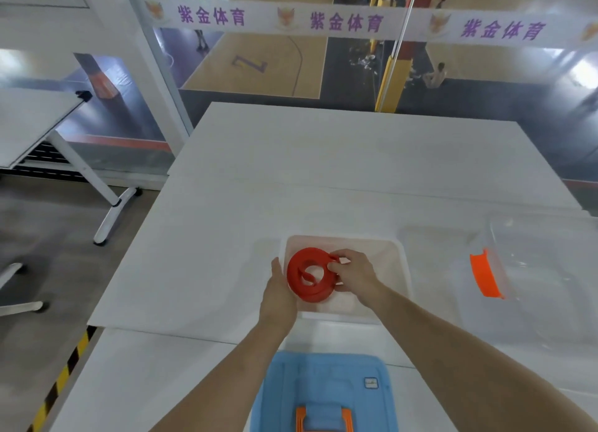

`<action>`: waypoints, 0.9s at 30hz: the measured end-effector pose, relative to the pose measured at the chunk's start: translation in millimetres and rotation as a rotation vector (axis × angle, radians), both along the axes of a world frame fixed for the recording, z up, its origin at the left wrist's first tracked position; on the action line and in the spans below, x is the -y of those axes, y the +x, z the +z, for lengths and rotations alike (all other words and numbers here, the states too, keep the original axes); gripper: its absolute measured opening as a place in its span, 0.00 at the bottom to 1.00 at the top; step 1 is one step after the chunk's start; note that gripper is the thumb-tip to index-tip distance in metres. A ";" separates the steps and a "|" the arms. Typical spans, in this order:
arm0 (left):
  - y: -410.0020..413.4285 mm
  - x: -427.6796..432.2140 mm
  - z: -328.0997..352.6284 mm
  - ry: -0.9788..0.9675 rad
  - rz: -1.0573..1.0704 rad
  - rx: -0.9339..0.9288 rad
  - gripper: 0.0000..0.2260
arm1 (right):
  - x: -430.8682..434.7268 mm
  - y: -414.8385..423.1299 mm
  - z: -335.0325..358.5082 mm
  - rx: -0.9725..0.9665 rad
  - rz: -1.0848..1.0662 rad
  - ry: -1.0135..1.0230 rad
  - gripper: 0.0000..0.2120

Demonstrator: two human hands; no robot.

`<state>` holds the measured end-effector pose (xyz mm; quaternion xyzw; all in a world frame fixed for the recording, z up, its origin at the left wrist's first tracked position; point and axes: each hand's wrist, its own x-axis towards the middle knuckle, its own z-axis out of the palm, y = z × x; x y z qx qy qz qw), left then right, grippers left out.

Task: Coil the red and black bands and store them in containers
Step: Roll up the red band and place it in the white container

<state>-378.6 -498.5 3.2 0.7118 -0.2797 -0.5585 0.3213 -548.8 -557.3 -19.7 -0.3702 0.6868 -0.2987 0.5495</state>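
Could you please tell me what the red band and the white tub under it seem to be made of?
The red band looks like rubber or latex, matte: flat, yet it bends into a tight coil without creasing. The white tub is probably thin plastic, smooth and slightly translucent, with rounded moulded corners.
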 end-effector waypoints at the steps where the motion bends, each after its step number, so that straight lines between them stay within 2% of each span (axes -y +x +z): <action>1: 1.3 1.9 -4.2 0.018 0.019 0.004 0.38 | 0.9 0.1 -4.6 -0.003 0.006 0.011 0.13; 3: 2.7 3.2 2.6 0.044 0.024 -0.001 0.37 | 2.1 0.5 -12.1 -0.002 0.002 0.033 0.13; 7: 2.3 -1.1 23.9 0.016 -0.074 0.048 0.24 | 0.3 -3.0 -21.4 0.015 -0.020 0.063 0.12; 12: 1.8 -4.4 29.2 -0.060 -0.215 0.158 0.16 | -4.4 -6.4 -31.4 -0.024 -0.022 0.073 0.12; 16: 0.9 -5.5 29.8 -0.089 -0.249 0.201 0.19 | -6.5 -1.7 -40.5 -0.040 -0.021 0.063 0.13; 19: 1.4 -4.0 24.7 -0.128 -0.286 0.275 0.13 | -3.7 -3.3 -43.9 -0.062 -0.020 0.076 0.16; 21: 0.6 -3.7 21.2 -0.090 -0.262 0.237 0.17 | -0.3 -4.6 -43.9 -0.080 -0.011 0.076 0.16; 24: 0.5 -4.8 16.8 -0.169 -0.310 0.320 0.26 | 4.7 -7.2 -48.5 -0.171 -0.017 0.057 0.12; 27: -1.2 -3.4 13.9 -0.152 -0.292 0.289 0.15 | 10.7 -14.8 -64.4 -0.253 -0.003 0.051 0.10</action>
